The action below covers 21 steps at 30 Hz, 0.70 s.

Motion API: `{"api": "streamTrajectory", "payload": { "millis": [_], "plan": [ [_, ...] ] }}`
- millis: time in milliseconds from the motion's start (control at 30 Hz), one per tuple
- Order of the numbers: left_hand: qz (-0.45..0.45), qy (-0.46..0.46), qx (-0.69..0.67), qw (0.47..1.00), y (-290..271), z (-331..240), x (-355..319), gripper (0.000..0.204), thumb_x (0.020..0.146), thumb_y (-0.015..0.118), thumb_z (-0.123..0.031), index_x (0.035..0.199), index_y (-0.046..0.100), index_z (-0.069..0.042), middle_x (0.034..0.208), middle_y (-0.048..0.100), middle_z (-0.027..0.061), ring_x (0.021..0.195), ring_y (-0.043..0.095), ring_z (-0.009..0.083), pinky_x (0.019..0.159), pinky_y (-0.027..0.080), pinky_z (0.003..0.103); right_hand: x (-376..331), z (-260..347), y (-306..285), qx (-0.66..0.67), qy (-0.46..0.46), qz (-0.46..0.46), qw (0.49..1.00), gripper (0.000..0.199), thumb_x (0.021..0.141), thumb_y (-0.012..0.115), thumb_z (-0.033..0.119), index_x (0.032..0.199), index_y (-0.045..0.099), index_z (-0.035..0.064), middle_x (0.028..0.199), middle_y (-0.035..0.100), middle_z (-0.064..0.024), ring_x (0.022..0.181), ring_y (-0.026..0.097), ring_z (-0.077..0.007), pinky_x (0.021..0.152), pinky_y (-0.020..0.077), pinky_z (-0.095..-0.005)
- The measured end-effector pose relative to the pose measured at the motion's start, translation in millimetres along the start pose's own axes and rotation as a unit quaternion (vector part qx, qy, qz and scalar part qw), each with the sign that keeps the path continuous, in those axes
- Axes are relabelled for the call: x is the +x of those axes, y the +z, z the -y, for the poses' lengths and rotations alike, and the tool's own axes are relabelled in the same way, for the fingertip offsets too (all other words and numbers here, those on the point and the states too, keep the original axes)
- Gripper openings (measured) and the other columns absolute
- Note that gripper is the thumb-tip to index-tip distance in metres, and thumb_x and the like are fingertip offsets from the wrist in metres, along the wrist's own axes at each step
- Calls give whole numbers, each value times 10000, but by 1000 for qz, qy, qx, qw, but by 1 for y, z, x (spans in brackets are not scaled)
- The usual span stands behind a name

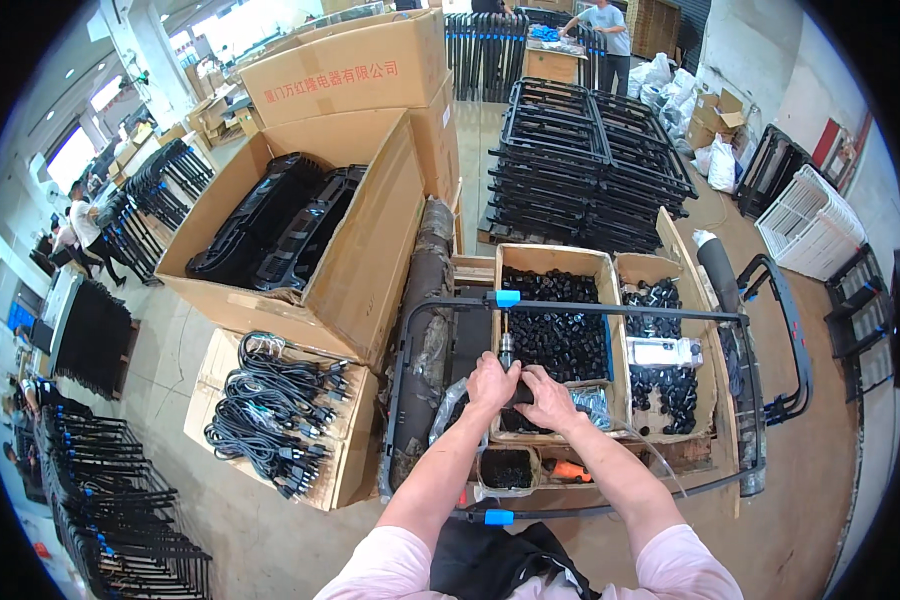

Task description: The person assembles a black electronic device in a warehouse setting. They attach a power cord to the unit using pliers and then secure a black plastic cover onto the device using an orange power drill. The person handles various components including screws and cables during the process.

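Both my hands are closed on a power drill (507, 345) with a silver chuck and dark body. My left hand (491, 383) wraps it near the chuck, and my right hand (552, 400) grips the rear of its body, mostly hidden by my fingers. The bit points away from me, toward a blue piece (508, 298) on the far bar of a black metal frame (660, 312). Whether the tip touches that piece is too small to tell. The frame lies across the workbench around my forearms, with a second blue piece (498, 517) on its near bar.
Beneath the frame, an open box (612, 265) holds many small black parts, beside another box (705, 300) of black parts. Coiled black cables (280, 410) lie on a carton at left, below a large carton (370, 240). Stacked black frames (580, 190) stand beyond; a co-worker (610, 35) stands farther back.
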<state>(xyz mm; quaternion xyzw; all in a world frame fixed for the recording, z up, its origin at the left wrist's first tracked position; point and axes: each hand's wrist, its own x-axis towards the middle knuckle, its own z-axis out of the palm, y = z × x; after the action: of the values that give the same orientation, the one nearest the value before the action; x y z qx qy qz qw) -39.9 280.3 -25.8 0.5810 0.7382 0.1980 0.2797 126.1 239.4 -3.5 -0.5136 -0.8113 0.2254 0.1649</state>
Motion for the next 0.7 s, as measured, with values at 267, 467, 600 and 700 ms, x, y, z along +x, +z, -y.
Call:
{"api": "streamTrajectory", "payload": {
  "millis": [267, 467, 600, 700],
  "plan": [
    [85, -72, -346, 931, -37, -1, -157, 587, 999, 690, -553, 1098, 659, 25, 1024, 757, 226, 962, 739, 330, 878, 564, 448, -135, 88, -44, -12, -77, -46, 996, 699, 757, 849, 177, 1386, 592, 14, 1402, 575, -190, 1179, 668, -409, 978, 574, -483],
    [-2, -16, -254, 967, -43, 24, -331, 525, 1010, 686, -516, 1108, 660, -1, 947, 738, 225, 920, 729, 393, 840, 561, 476, -282, 137, -16, -13, -107, -14, 994, 787, 761, 861, 203, 1438, 517, -5, 1277, 594, -220, 1076, 670, -401, 913, 566, -483],
    [-15, -49, -252, 966, -20, 74, -422, 378, 1045, 702, -370, 1096, 649, 0, 895, 681, 101, 846, 615, 177, 791, 538, 381, -355, 151, 34, 14, -102, 52, 993, 841, 762, 871, 214, 1478, 486, -3, 1139, 618, -226, 974, 682, -402, 863, 565, -504],
    [-3, -113, -259, 959, -5, 108, -464, 395, 1051, 695, -388, 1101, 659, 2, 891, 691, 101, 851, 645, 187, 786, 541, 387, -386, 163, 65, 33, -85, 100, 991, 854, 786, 864, 258, 1490, 459, -7, 1050, 651, -221, 926, 699, -416, 856, 570, -518]
  ]
}}
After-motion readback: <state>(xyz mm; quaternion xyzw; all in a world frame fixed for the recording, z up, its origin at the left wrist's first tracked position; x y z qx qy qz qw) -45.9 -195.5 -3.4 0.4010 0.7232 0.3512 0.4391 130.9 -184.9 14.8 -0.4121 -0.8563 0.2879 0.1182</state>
